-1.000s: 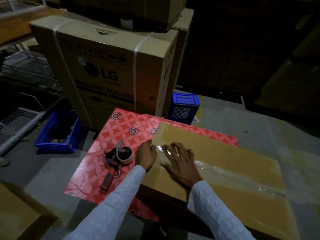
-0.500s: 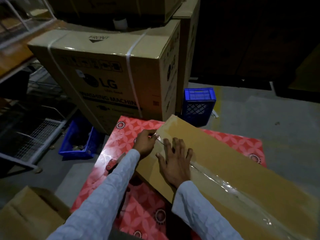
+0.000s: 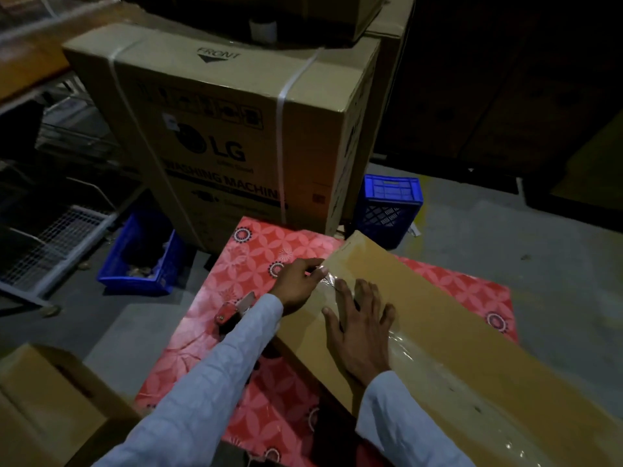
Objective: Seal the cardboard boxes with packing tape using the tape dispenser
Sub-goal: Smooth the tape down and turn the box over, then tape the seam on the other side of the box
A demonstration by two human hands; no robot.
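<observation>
a long flat brown cardboard box (image 3: 438, 315) lies across a counter covered in red flower-patterned sheet (image 3: 256, 261), a strip of clear packing tape (image 3: 421, 362) running along its top. right hand (image 3: 362, 328) rests flat on the tape, fingers spread. left hand (image 3: 298, 284) pinches the tape end at the box's far edge. the left sleeve (image 3: 202, 382) largely hides a red tape dispenser (image 3: 232, 310) on the counter beside the box. behind: large strapped lg washing machine carton (image 3: 236, 129), blue plastic crate (image 3: 387, 203), blue plastic bin (image 3: 141, 261).

Tape dispenser (image 3: 236, 310) mostly behind the left sleeve (image 3: 215, 375); flat box (image 3: 455, 335) cut off lower right, perhaps half unseen.
</observation>
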